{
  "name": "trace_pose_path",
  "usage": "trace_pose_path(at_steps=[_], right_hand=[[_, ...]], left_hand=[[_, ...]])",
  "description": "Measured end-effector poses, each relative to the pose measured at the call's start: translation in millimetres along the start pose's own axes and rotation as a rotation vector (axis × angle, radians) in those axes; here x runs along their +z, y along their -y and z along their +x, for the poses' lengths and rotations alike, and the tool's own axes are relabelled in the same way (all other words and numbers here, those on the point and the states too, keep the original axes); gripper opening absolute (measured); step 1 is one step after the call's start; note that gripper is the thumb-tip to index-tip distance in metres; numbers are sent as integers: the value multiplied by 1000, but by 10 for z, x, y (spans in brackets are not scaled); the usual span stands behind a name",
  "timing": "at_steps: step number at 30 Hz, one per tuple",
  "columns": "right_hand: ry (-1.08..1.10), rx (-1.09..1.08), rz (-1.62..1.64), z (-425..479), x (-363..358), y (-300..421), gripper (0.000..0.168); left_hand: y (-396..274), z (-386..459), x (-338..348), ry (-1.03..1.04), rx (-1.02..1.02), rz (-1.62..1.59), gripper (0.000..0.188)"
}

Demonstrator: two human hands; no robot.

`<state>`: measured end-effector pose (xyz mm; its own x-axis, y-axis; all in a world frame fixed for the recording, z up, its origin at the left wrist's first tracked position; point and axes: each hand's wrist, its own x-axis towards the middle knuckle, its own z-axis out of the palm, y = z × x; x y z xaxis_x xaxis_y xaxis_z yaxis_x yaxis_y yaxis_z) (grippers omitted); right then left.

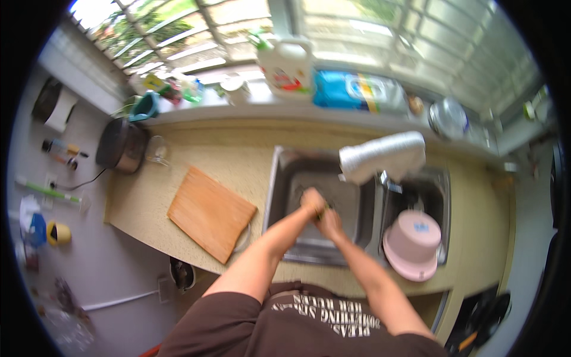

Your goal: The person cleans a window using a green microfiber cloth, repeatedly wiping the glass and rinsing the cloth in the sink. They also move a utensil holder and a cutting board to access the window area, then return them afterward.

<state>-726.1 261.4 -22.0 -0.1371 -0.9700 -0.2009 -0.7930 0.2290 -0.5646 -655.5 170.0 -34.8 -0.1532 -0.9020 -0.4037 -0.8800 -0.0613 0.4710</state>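
Both of my hands are close together over the left basin of a steel double sink (292, 178). My left hand (313, 200) is slightly farther forward, its fingers blurred and partly hidden. Just behind it, my right hand (329, 223) has its fingers curled in toward the left wrist. A small yellow-green patch shows between the two hands, too blurred to name. I cannot tell whether either hand grips anything. Above the divider stands the faucet (391, 184), with a white cloth (383, 154) draped beside and behind it.
A wooden cutting board (212, 214) lies on the counter to the left. An upturned pink basin (412, 243) covers part of the right bowl. Along the windowsill stand a white jug (285, 67), a blue wipes pack (341, 91) and a glass jar (448, 118). A dark bin (122, 145) sits far left.
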Motion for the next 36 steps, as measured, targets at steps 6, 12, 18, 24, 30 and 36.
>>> trace_pose_path(at_steps=[6, 12, 18, 24, 30, 36], right_hand=[[221, 282, 1236, -134, -359, -59, 39], [613, 253, 2076, -266, -729, 500, 51], [595, 316, 2194, -422, -791, 26, 34], [1026, 243, 2612, -714, -1213, 815, 54], [964, 257, 2417, -677, -1216, 863, 37], [155, 505, 1610, -436, -1057, 602, 15]], left_hand=[[132, -51, -280, -50, -140, -671, 26], [-390, -1072, -167, -770, 419, -544, 31], [-327, -1358, -1233, 219, 583, -578, 38], [-441, -1090, -1649, 1206, 595, -1377, 66], [-689, -905, -1594, 1123, 592, -1160, 22], [-986, -634, -1230, 723, 520, -763, 23]])
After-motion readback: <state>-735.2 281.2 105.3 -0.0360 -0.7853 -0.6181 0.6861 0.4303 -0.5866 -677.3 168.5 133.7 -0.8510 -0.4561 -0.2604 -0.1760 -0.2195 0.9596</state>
